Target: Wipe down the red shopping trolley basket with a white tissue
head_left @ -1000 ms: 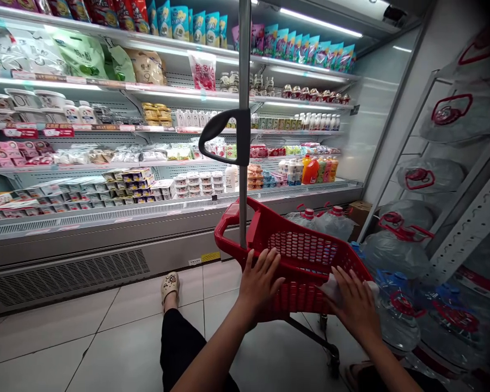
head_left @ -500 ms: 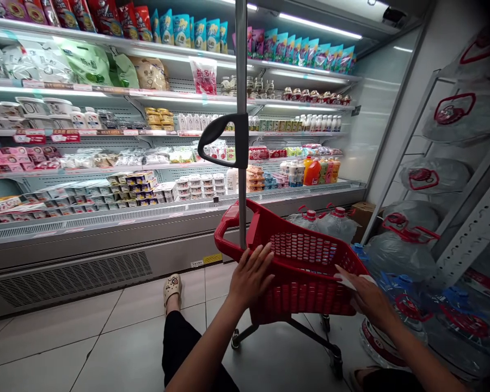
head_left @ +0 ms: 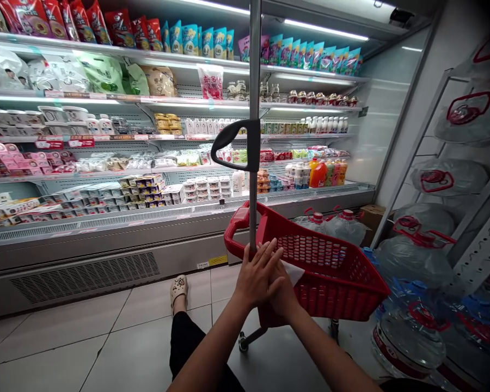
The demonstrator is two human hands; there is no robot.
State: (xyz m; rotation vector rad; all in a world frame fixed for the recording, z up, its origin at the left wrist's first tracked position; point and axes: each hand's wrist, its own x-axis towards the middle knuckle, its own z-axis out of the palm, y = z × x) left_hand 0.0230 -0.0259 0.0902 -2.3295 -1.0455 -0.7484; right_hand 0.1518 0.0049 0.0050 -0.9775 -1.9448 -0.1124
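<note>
A red shopping basket cart stands in front of me, with a metal pole rising from its handle end. My left hand lies on the near rim beside the pole, fingers stretched out and holding nothing. Right against it, my right hand presses a thin white tissue or cloth to the same rim. The left hand partly covers the right fingers. On the pole, above both hands, sits a black loop-shaped grip.
An open chiller with several shelves of dairy and bagged goods runs along the back. Large water bottles stand on the floor at right, beside a metal rack. My foot in a beige clog is on the tiles.
My right hand has slid leftward along the rim with the white tissue or cloth, from the far right end to my left hand. The left hand stays near the pole. The view has shifted slightly.
</note>
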